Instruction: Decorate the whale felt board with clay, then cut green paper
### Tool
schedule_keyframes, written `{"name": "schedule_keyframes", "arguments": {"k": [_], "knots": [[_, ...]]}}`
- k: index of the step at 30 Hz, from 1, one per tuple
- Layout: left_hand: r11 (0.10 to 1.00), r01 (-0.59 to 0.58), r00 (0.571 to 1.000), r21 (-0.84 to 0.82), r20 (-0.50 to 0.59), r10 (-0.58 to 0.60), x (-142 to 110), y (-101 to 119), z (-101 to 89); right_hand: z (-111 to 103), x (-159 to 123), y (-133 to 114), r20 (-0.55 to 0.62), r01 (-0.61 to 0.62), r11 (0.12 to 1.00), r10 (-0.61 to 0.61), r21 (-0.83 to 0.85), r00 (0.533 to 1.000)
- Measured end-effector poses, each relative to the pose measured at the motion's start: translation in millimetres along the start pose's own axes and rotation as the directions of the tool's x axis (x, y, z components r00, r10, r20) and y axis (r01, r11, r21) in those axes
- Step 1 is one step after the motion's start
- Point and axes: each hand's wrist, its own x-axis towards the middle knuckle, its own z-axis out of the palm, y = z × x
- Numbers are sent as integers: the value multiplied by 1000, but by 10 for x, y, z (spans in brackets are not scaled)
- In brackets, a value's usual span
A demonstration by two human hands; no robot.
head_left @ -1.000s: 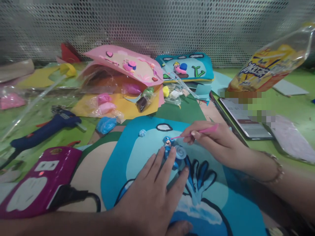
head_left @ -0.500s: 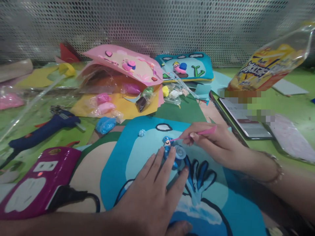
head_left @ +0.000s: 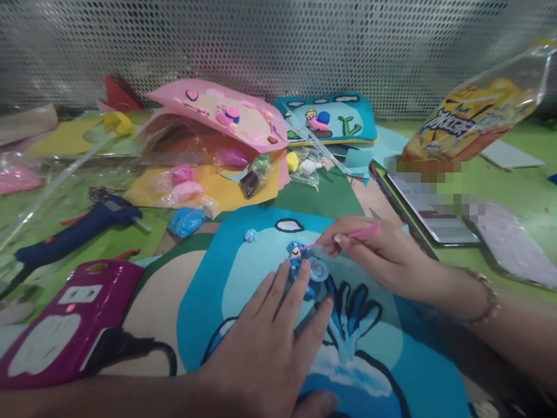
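Observation:
A blue clay snail with a pale spiral shell and a small smiling face lies on a blue paper picture. My left hand rests flat with fingers spread, two fingertips touching the snail's body and partly covering it. Between the thumb and fingers of my right hand is a thin pink clay modelling tool. Its tip meets the snail's face from the right. Right of the snail stand blue clay plant fronds outlined in black.
At left lie a dark blue glue gun and a magenta power strip with a black plug. Behind are bagged clay lumps and two decorated pictures. A phone and a snack bag are at right.
The pink tool's handle and my right fingers have shifted very slightly left. My left hand stays in place on the picture.

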Motion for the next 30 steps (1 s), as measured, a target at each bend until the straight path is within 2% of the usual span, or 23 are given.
{"name": "schedule_keyframes", "arguments": {"k": [8, 19, 25, 30], "knots": [[1000, 1, 1000, 12, -22, -1, -1, 5, 32, -7, -9, -1, -20, 1, 1000, -1, 8, 1000], [1000, -11, 999, 12, -36, 11, 5, 1, 31, 13, -7, 19, 24, 11, 1000, -11, 5, 1000], [1000, 7, 1000, 4, 4, -7, 6, 20, 11, 13, -2, 15, 28, 18, 1000, -18, -10, 999], [1000, -4, 999, 1, -34, 4, -4, 15, 29, 21, 1, 22, 31, -2, 1000, 2, 11, 1000]]}}
